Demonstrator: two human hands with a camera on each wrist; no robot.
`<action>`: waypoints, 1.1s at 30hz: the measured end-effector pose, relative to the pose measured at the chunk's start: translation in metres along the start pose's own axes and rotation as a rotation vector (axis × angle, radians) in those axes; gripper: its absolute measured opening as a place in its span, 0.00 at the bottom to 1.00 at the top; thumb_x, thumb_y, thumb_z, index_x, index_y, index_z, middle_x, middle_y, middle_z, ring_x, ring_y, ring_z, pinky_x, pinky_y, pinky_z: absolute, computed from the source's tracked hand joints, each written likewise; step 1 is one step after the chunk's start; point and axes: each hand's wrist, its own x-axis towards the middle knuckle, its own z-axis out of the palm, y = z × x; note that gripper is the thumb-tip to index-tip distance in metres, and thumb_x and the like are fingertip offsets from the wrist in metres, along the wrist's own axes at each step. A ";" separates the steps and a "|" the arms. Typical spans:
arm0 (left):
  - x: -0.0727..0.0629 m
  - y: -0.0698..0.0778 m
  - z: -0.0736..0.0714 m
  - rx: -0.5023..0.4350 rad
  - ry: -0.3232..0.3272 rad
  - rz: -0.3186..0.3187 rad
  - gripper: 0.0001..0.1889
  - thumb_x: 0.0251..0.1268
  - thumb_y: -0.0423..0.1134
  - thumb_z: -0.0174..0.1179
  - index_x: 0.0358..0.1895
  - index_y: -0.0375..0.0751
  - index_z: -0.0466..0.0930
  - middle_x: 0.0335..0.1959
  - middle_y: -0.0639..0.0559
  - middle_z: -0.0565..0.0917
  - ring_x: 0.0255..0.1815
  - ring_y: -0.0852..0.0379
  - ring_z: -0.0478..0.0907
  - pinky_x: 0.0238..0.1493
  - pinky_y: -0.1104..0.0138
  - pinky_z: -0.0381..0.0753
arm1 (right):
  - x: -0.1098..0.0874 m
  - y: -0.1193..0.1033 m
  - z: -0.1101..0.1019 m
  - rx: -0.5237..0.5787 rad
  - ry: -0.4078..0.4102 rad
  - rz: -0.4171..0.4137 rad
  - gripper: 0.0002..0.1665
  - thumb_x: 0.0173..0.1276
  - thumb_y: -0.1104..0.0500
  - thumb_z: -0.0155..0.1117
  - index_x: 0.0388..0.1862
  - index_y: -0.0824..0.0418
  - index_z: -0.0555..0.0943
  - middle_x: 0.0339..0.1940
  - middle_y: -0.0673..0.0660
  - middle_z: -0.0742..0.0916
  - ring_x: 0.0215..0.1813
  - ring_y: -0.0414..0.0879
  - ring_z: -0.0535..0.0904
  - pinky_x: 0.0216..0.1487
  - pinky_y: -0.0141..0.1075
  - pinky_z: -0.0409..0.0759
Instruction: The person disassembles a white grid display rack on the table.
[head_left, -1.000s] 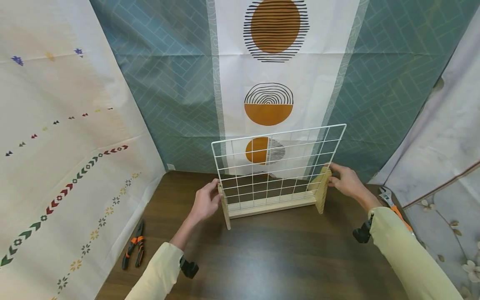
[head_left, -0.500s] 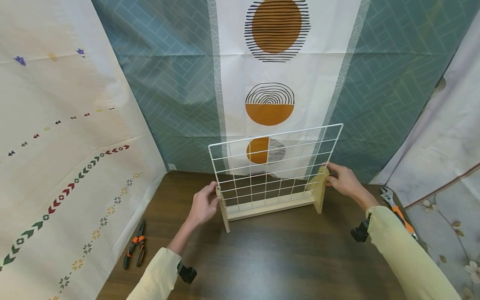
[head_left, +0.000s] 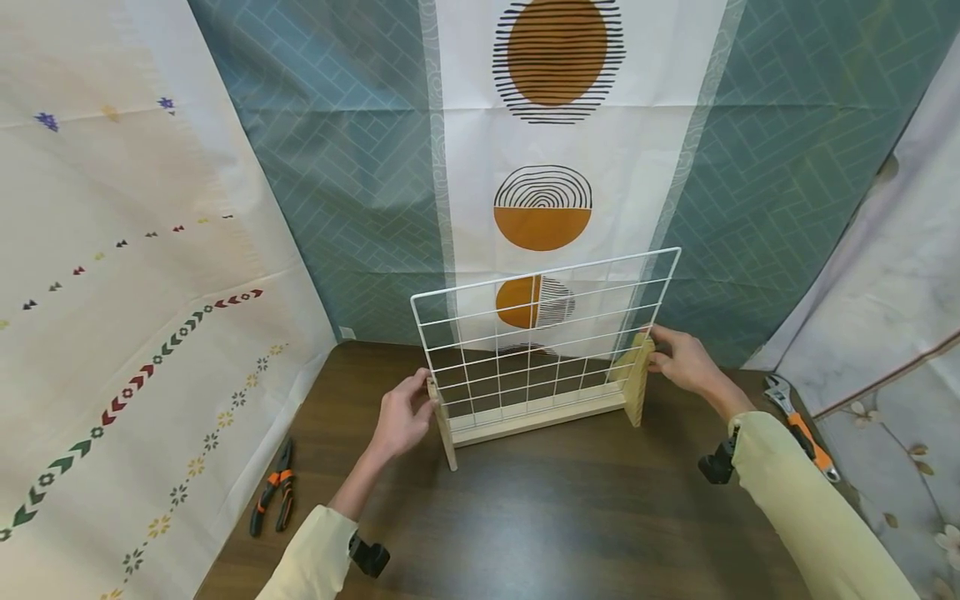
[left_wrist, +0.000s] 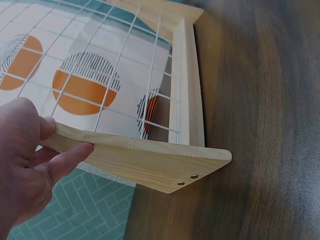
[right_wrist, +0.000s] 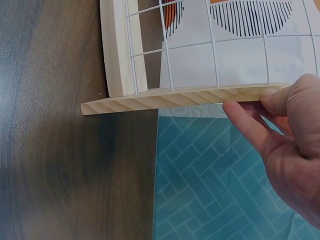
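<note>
A rack of pale wood with a white wire grid [head_left: 528, 367] stands upright on the dark wooden table. Its wooden base bar [head_left: 540, 419] joins two side panels. My left hand [head_left: 403, 417] grips the upper end of the left side panel [left_wrist: 140, 157], thumb and fingers on opposite faces; two screw heads show low on that panel in the left wrist view. At the other end, my right hand [head_left: 686, 360] pinches the upper part of the right side panel [right_wrist: 190, 99] between thumb and fingers. The grid's lower edge sits by the base bar.
Orange-and-black pliers [head_left: 274, 492] lie on the table [head_left: 570, 533] at the left. An adjustable wrench [head_left: 801, 427] with an orange handle rests by the right edge. A patterned cloth [head_left: 360, 192] hangs behind the rack, with light cloths at both sides.
The rack has shifted slightly left, its left end coming a little nearer to me. Both hands have moved along with it and keep their hold.
</note>
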 end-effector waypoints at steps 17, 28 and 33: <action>-0.008 0.002 -0.007 -0.032 -0.010 -0.044 0.21 0.55 0.16 0.65 0.54 0.28 0.79 0.44 0.38 0.82 0.49 0.41 0.84 0.50 0.55 0.85 | 0.001 -0.009 0.004 0.006 -0.040 0.013 0.27 0.74 0.76 0.47 0.72 0.75 0.64 0.63 0.78 0.74 0.59 0.72 0.76 0.51 0.52 0.85; -0.012 0.004 -0.011 -0.022 0.004 -0.028 0.21 0.53 0.15 0.64 0.53 0.28 0.79 0.42 0.40 0.82 0.48 0.42 0.84 0.48 0.55 0.86 | 0.003 -0.009 0.007 0.035 -0.061 0.020 0.29 0.75 0.76 0.47 0.74 0.75 0.61 0.66 0.79 0.71 0.60 0.72 0.75 0.51 0.50 0.85; -0.015 0.002 -0.013 -0.020 0.016 -0.007 0.21 0.53 0.15 0.64 0.51 0.30 0.79 0.40 0.41 0.82 0.46 0.43 0.85 0.47 0.56 0.86 | 0.004 -0.010 0.008 0.049 -0.068 0.019 0.29 0.75 0.76 0.47 0.74 0.75 0.61 0.64 0.79 0.72 0.61 0.72 0.75 0.52 0.50 0.85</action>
